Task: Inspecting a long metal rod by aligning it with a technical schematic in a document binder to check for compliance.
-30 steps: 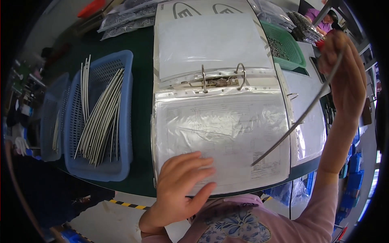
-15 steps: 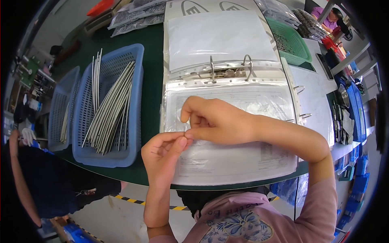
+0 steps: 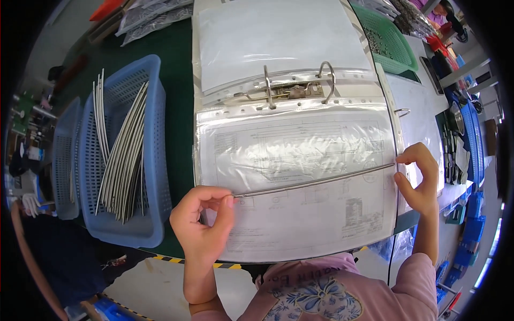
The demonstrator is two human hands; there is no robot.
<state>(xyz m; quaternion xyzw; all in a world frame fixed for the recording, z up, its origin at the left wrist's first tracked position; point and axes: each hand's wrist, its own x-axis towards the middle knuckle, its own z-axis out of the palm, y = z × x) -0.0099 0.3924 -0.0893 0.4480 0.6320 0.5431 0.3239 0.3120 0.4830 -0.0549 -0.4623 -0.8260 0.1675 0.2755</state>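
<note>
- Across the lower page of the open ring binder [image 3: 300, 91], a thin metal rod [image 3: 316, 182] lies stretched from side to side, laid over a technical drawing in a clear sleeve [image 3: 300, 160], seemingly so its length can be set against the drawing
- Left hand [image 3: 201, 219] pinches the rod's left end between thumb and forefinger, the other fingers curled in
- Right hand [image 3: 420, 179] holds the right end at the sleeve's edge, thumb and fingertips closed lightly around it, so the rod stays taut and flat on the page
- Rod looks slim, silvery and straight, sloping slightly upward toward the right
- Left of the binder, a blue basket [image 3: 152, 134] on the green table [image 3: 179, 69] holds many similar rods [image 3: 120, 155], lying loosely lengthwise within easy reach
</note>
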